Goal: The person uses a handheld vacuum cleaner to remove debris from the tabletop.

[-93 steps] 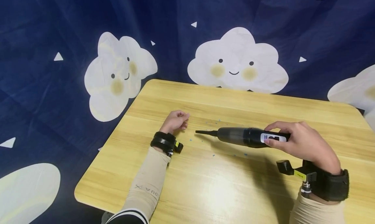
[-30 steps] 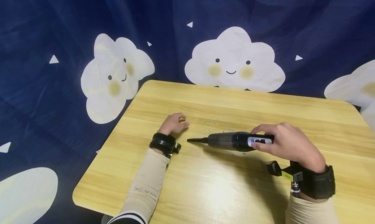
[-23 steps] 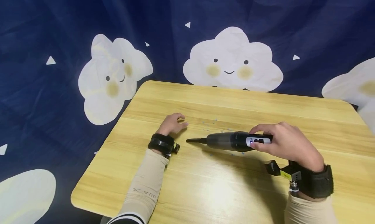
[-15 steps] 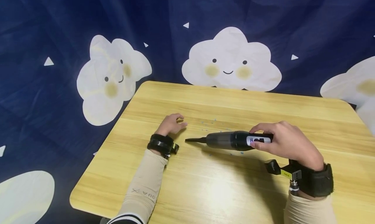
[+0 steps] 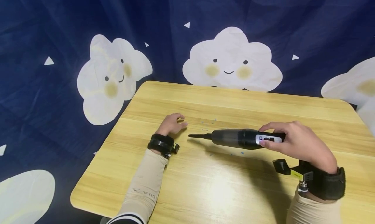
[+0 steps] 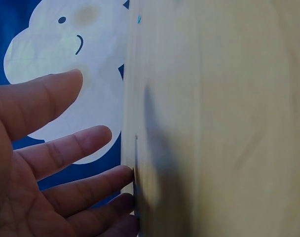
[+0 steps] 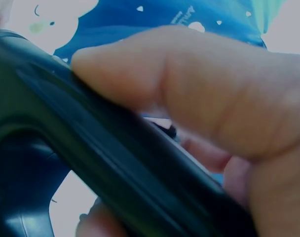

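Note:
My right hand (image 5: 303, 142) grips the handle of a black handheld vacuum cleaner (image 5: 227, 138), thumb beside its grey control panel. The vacuum lies nearly level over the table, its narrow crevice nozzle (image 5: 199, 136) pointing left. Close up in the right wrist view, the dark handle (image 7: 120, 153) runs under my thumb (image 7: 135, 74). Small blue scraps (image 5: 242, 153) are scattered on the wood, some behind the vacuum and some in front. Left of the nozzle, my left hand (image 5: 171, 124) holds nothing; its fingers (image 6: 78, 148) are loosely spread, the lower ones at the tabletop.
The light wooden table (image 5: 164, 191) has rounded corners. Behind it and to its left hangs a dark blue curtain (image 5: 170, 48) printed with white clouds. Both wrists wear black straps with small cameras, such as the right wrist strap (image 5: 329, 183).
Over the earlier frames the vacuum went left and nearer to me; since half a second ago it has shifted right and slightly away. My left hand's fingers have loosened from their earlier curl.

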Demonstrator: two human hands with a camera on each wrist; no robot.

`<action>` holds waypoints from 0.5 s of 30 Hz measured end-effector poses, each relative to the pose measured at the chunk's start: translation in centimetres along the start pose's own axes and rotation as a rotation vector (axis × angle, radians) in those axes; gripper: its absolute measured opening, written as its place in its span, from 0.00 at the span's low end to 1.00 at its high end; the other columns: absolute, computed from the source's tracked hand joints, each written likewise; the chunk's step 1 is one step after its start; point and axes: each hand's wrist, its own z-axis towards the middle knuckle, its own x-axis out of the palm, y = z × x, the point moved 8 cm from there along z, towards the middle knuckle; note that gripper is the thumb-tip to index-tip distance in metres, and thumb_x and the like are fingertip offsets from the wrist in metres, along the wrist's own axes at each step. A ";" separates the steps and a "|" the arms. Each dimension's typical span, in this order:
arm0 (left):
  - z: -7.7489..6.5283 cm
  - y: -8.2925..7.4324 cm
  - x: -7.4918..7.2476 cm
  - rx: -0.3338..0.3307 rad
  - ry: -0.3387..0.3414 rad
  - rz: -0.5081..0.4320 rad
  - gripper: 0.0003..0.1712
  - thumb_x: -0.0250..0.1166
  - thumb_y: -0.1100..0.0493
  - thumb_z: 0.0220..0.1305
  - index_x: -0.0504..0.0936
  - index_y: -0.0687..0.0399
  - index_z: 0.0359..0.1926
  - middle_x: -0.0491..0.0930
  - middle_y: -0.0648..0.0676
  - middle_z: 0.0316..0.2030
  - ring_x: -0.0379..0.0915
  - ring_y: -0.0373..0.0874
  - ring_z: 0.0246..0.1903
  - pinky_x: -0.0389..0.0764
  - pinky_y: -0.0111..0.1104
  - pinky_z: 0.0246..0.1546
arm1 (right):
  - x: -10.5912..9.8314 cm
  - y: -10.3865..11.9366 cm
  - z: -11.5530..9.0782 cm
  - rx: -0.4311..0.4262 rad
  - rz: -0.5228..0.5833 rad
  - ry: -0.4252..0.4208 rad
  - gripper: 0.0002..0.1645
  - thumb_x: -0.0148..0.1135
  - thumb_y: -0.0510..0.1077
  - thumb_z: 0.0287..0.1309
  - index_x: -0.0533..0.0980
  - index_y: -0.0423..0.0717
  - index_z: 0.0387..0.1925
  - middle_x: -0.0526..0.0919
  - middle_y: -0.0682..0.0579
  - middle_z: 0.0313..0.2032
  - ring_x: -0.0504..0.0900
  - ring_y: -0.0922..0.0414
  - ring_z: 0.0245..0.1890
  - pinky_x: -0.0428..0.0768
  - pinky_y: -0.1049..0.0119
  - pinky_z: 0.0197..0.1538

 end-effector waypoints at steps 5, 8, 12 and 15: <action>0.0 -0.2 0.1 0.005 0.005 0.002 0.26 0.61 0.46 0.64 0.73 0.53 0.59 0.71 0.63 0.61 0.65 0.59 0.60 0.68 0.53 0.60 | -0.7 -1.1 -0.9 0.043 -0.009 -0.011 0.15 0.73 0.49 0.47 0.79 0.62 0.39 0.72 0.67 0.14 0.65 0.69 0.12 0.66 0.71 0.17; 0.0 -0.1 0.1 0.000 0.002 0.000 0.26 0.61 0.46 0.64 0.73 0.53 0.58 0.71 0.63 0.61 0.65 0.58 0.60 0.68 0.53 0.60 | -0.9 -1.5 -1.3 0.057 -0.018 -0.013 0.16 0.73 0.49 0.47 0.79 0.62 0.39 0.71 0.67 0.14 0.65 0.69 0.12 0.65 0.71 0.17; -0.1 -0.1 0.0 -0.004 0.002 0.000 0.26 0.61 0.46 0.64 0.73 0.52 0.59 0.71 0.63 0.61 0.64 0.58 0.60 0.68 0.53 0.61 | -0.9 -1.8 -1.4 0.068 -0.028 -0.010 0.16 0.73 0.49 0.48 0.79 0.62 0.40 0.69 0.68 0.13 0.64 0.69 0.11 0.64 0.71 0.17; -0.1 -0.1 0.0 -0.005 0.001 0.003 0.26 0.61 0.46 0.64 0.73 0.53 0.59 0.71 0.63 0.61 0.64 0.59 0.60 0.68 0.53 0.61 | -0.8 -1.8 -1.3 0.075 -0.027 -0.001 0.15 0.73 0.50 0.48 0.79 0.62 0.39 0.68 0.68 0.13 0.63 0.69 0.11 0.64 0.71 0.16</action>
